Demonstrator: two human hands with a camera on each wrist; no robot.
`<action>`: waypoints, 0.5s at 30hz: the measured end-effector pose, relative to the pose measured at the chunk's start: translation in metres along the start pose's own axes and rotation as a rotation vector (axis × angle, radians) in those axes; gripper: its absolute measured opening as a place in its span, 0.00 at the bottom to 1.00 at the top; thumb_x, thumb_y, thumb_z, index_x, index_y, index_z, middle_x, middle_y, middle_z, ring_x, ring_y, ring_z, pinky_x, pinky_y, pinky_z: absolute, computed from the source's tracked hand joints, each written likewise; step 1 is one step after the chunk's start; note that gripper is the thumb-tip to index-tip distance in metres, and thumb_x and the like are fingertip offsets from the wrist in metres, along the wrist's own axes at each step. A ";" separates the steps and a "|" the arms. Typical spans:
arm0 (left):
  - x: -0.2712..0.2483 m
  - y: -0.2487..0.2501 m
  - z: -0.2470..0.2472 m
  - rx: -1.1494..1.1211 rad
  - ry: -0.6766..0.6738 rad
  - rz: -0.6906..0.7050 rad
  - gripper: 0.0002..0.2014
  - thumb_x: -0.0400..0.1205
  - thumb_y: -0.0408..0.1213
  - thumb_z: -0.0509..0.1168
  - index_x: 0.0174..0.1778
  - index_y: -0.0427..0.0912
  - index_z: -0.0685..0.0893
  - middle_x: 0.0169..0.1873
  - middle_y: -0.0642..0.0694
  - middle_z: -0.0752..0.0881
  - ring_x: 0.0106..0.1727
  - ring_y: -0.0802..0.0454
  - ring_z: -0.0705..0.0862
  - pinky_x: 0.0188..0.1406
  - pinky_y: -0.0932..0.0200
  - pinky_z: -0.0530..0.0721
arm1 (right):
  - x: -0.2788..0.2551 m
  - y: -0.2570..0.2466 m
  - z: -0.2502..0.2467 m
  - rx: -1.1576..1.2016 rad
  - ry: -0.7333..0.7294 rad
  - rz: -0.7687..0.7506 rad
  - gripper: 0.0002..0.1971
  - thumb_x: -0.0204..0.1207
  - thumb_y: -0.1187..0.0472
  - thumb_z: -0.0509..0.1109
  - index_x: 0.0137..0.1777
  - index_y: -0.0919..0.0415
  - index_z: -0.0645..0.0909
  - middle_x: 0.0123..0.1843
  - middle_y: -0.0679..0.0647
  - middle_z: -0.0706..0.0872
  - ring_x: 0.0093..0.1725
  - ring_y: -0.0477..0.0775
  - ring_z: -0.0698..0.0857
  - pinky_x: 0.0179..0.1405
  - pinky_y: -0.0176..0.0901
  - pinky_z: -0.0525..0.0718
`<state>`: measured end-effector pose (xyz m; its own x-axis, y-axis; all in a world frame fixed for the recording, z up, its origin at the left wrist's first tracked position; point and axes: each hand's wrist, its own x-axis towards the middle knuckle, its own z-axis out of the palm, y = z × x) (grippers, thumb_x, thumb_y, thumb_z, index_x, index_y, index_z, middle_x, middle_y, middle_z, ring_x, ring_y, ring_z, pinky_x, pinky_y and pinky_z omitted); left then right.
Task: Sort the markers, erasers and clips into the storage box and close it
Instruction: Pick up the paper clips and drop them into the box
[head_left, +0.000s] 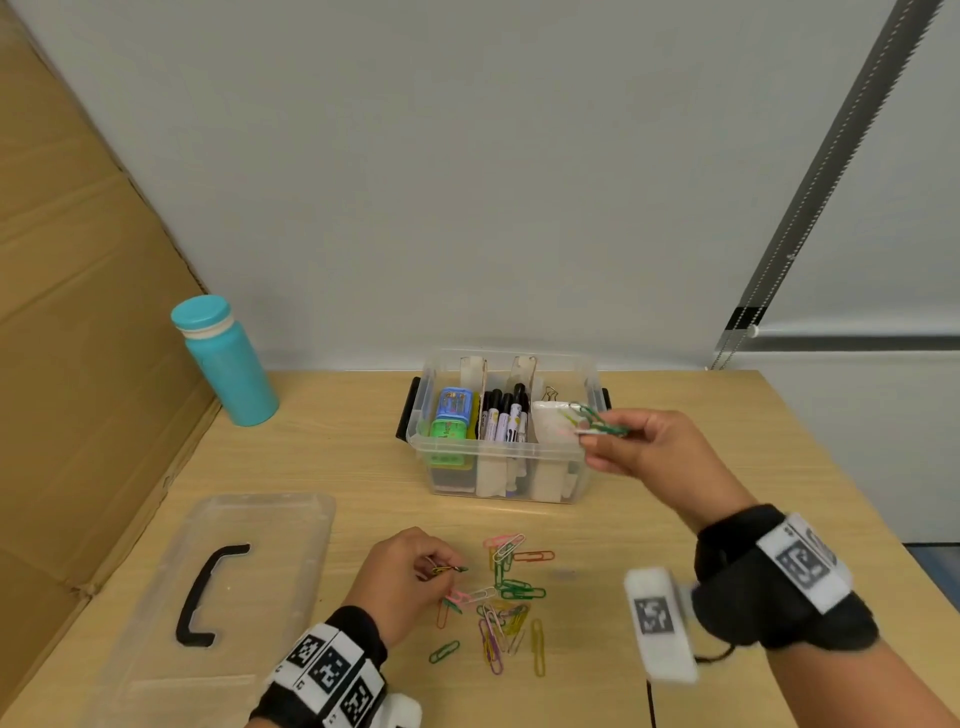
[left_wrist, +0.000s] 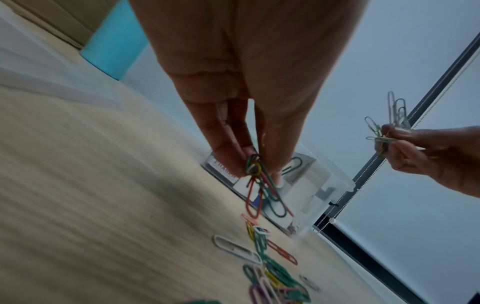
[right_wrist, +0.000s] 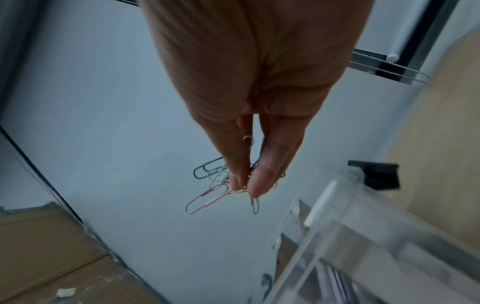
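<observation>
Right hand (head_left: 655, 451) pinches a bunch of clips (head_left: 597, 422) just above the box (head_left: 498, 467); better release them over its right compartment.

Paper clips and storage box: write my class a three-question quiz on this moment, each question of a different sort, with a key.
1. True or false: the lid is on the box.
2. Which hand holds clips above the box? A. left hand B. right hand
3. Fill in: the middle section of the box holds ____.

Key: 1 false, it lies on the table; 2 B; 3 markers.
</observation>
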<state>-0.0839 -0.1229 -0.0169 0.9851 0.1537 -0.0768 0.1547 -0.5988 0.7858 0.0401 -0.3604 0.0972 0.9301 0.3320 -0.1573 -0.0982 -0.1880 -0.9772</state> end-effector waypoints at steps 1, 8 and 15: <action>0.000 0.000 0.000 -0.007 0.002 0.001 0.14 0.73 0.32 0.74 0.34 0.60 0.85 0.40 0.54 0.85 0.43 0.72 0.80 0.40 0.79 0.77 | 0.007 -0.005 -0.002 -0.005 0.017 -0.016 0.09 0.71 0.71 0.74 0.47 0.56 0.88 0.49 0.57 0.90 0.43 0.50 0.90 0.42 0.33 0.89; 0.000 -0.002 -0.004 -0.003 0.012 -0.007 0.12 0.73 0.33 0.75 0.34 0.59 0.86 0.40 0.56 0.84 0.40 0.65 0.82 0.40 0.78 0.77 | 0.072 0.001 0.015 -0.881 0.090 -0.118 0.08 0.76 0.65 0.72 0.54 0.61 0.88 0.47 0.53 0.87 0.41 0.48 0.83 0.42 0.32 0.80; -0.006 0.000 -0.005 -0.028 0.014 -0.006 0.09 0.73 0.34 0.74 0.37 0.56 0.87 0.41 0.54 0.85 0.43 0.73 0.79 0.40 0.79 0.77 | 0.098 -0.009 0.043 -1.326 -0.239 0.075 0.18 0.81 0.68 0.64 0.70 0.63 0.79 0.69 0.59 0.81 0.68 0.57 0.80 0.72 0.48 0.75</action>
<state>-0.0900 -0.1200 -0.0134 0.9830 0.1685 -0.0731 0.1583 -0.5754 0.8024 0.1170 -0.2861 0.0841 0.8401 0.4075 -0.3579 0.3941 -0.9120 -0.1134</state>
